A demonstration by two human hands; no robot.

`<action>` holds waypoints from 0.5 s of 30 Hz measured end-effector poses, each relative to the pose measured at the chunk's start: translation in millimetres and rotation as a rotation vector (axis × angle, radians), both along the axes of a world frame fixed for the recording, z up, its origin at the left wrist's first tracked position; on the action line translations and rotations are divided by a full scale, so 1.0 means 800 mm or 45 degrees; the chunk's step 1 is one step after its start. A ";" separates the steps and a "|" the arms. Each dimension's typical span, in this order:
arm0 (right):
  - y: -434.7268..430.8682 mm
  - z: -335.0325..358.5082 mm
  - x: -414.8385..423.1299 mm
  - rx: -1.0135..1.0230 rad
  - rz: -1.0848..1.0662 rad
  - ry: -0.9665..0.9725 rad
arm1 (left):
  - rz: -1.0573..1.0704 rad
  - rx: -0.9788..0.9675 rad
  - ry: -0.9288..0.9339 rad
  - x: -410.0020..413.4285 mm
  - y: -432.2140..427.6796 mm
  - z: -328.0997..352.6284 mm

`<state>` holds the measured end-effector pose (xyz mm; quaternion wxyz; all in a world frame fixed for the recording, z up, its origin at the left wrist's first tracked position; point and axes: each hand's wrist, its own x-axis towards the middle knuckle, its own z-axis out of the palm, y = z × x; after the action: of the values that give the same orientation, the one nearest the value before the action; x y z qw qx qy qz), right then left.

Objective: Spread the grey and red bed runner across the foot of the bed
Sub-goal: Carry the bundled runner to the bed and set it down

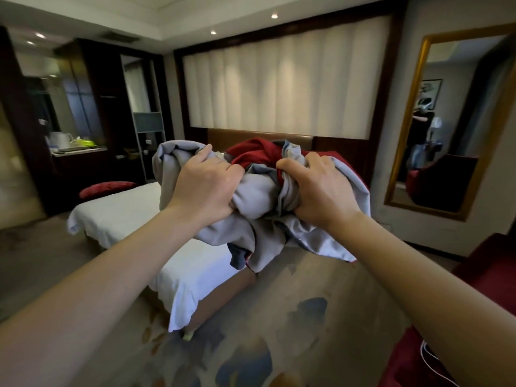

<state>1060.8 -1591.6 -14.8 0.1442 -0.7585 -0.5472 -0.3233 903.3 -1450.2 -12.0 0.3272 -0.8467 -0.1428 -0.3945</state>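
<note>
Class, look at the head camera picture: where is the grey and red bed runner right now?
The bed runner is bunched mid-frame, gripped by the left hand and right hand, held in the air above the white bed.

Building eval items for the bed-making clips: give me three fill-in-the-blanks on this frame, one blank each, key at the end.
1. The bed runner is held bunched up by ____ hands.
2. The bed is covered by a ____ sheet.
3. The cushion lying on the bed's far end is ____ in colour.
4. The gold-framed mirror hangs on the wall to the person's ____.

Missing words: both; white; red; right
</note>
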 end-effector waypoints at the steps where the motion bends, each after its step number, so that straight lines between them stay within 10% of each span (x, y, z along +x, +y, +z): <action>1: 0.007 0.002 -0.003 -0.001 0.014 -0.006 | 0.014 0.003 -0.007 -0.005 0.005 0.000; 15: 0.122 0.012 -0.059 0.050 0.139 -0.013 | 0.128 0.016 0.005 -0.076 0.106 0.011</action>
<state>1013.3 -1494.3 -5.4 0.1737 -0.7229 -0.5821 -0.3293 842.9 -1365.2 -2.8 0.3522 -0.8372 -0.1818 -0.3768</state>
